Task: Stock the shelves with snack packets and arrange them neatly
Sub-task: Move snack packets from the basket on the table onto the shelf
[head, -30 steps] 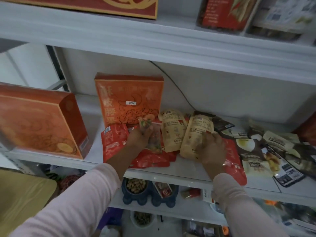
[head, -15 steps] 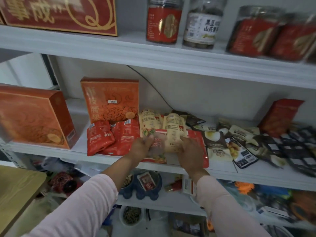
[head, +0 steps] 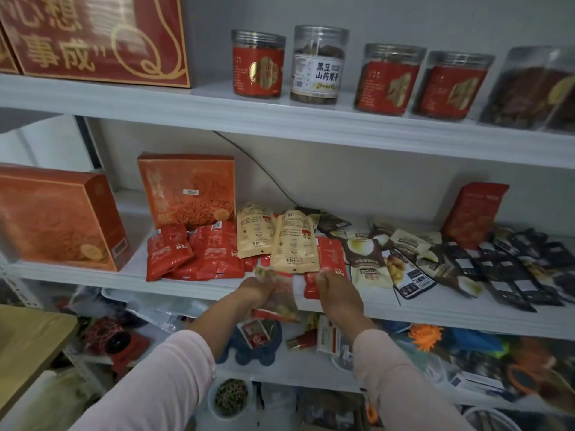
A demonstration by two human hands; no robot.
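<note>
Snack packets lie flat on the white middle shelf [head: 435, 312]: red packets [head: 199, 253] at the left, two beige packets [head: 277, 241] in the middle, dark packets [head: 466, 262] spread to the right. My left hand [head: 256, 289] grips a see-through packet with a red band [head: 281, 301], held in front of the shelf's front edge. My right hand [head: 337, 293] is close beside it, fingers curled at that packet's right edge and over the end of a red packet [head: 329, 265]. Which of the two it holds is blurred.
Orange boxes stand at the shelf's left [head: 56, 219] and behind the red packets [head: 186, 188]; a red pouch [head: 473, 213] stands at the right. Jars [head: 317, 63] line the upper shelf. The lower shelf holds assorted items, among them a blue bowl [head: 252, 346]. A wooden table [head: 28, 340] sits lower left.
Both hands have drawn back from the packets to the shelf's front edge, bringing the see-through packet with them. The view has tilted up, showing the jars.
</note>
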